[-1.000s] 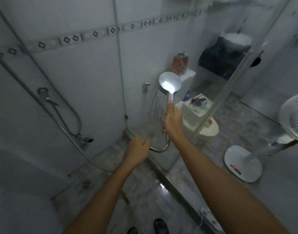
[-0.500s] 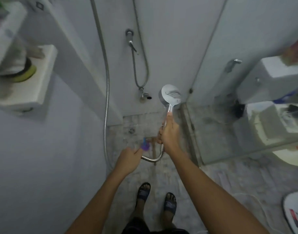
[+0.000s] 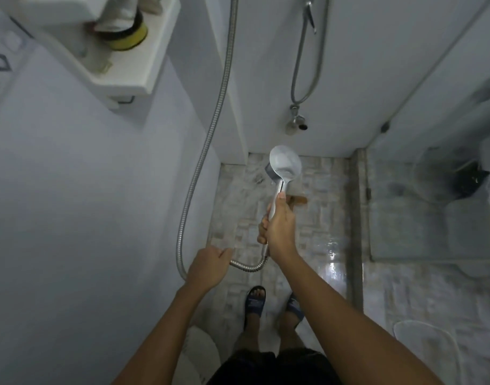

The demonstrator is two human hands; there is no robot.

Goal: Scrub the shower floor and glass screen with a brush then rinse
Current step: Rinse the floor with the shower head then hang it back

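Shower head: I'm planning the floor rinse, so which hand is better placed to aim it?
Right. The right hand grips the shower head by its handle above the floor; the left hand is lower, holding only the hose.

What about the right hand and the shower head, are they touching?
Touching. The head view shows the right hand gripping the shower head by its handle.

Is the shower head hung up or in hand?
In hand: the right hand grips the shower head by its handle; the left hand holds its hose.
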